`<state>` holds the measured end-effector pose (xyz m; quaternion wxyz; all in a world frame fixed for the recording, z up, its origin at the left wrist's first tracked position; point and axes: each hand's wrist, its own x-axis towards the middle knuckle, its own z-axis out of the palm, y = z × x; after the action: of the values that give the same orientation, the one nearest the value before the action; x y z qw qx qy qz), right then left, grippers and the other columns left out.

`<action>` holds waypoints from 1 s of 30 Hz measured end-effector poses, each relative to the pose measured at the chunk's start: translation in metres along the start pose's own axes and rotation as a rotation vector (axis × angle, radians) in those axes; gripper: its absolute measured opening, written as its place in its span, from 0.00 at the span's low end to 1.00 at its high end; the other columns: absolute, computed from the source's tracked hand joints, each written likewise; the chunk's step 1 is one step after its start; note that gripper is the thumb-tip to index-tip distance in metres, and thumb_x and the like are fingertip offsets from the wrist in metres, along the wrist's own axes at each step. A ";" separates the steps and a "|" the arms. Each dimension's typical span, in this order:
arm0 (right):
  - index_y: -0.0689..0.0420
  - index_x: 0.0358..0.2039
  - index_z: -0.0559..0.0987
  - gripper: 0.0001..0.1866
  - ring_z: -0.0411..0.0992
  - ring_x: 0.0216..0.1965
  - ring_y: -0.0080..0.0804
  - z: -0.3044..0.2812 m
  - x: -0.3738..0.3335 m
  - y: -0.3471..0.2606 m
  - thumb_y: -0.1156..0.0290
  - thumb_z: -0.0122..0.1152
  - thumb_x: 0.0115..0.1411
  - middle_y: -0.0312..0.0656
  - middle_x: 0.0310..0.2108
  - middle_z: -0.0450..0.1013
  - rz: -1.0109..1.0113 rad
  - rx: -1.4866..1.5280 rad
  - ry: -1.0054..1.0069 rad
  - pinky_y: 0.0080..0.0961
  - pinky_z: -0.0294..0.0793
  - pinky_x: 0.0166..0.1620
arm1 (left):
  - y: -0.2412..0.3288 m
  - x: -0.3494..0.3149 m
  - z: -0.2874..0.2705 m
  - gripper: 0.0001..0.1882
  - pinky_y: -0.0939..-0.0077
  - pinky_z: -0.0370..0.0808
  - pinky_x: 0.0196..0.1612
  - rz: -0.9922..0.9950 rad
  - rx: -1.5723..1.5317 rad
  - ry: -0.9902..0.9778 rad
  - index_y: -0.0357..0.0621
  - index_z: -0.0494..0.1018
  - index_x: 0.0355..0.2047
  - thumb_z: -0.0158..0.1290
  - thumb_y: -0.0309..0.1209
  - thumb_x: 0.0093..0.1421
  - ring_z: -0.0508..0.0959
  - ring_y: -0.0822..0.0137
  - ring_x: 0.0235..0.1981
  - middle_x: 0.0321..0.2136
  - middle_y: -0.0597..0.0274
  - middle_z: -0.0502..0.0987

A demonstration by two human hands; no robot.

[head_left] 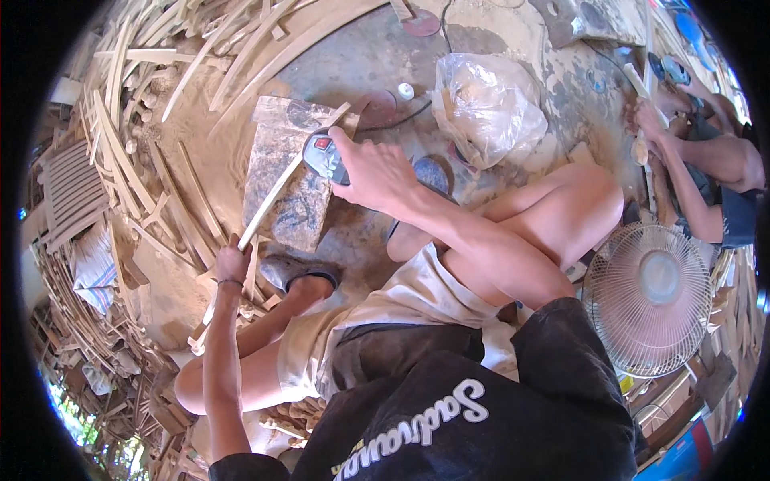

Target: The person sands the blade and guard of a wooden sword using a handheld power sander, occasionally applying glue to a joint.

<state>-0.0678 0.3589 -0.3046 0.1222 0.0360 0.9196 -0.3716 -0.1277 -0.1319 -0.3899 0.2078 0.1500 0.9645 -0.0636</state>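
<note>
My right hand [378, 172] grips a grey-and-black power sander [321, 157] with a red switch. The sander sits on a long, thin strip of pale wood [274, 195], near its far end. Lower left, my left hand [233, 261] is closed round that same strip, which runs on past it toward my knee. Beneath the strip lies a worn, dusty wooden block [301, 215], set on the floor between my feet. The sander's underside is hidden.
Many wooden strips [132, 172] and offcuts pile up on the left. Ahead stands a clear plastic bag [489, 104], with a dark cord [405, 119] beside it. A fan [650, 301] is at my right. Beyond it, another person [694, 152] handles wood and a power tool [674, 70].
</note>
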 end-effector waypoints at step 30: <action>0.68 0.70 0.69 0.52 0.87 0.45 0.42 -0.058 0.046 0.087 0.48 0.82 0.57 0.50 0.43 0.87 0.410 0.491 0.361 0.36 0.84 0.52 | 0.035 -0.025 -0.006 0.09 0.66 0.78 0.22 -0.281 -0.898 -0.636 0.31 0.80 0.33 0.67 0.26 0.61 0.80 0.68 0.18 0.20 0.62 0.80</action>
<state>-0.1101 0.4606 -0.3347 0.0177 0.3125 0.7834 -0.5369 -0.0976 -0.1042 -0.3762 0.5209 -0.1095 0.7977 0.2835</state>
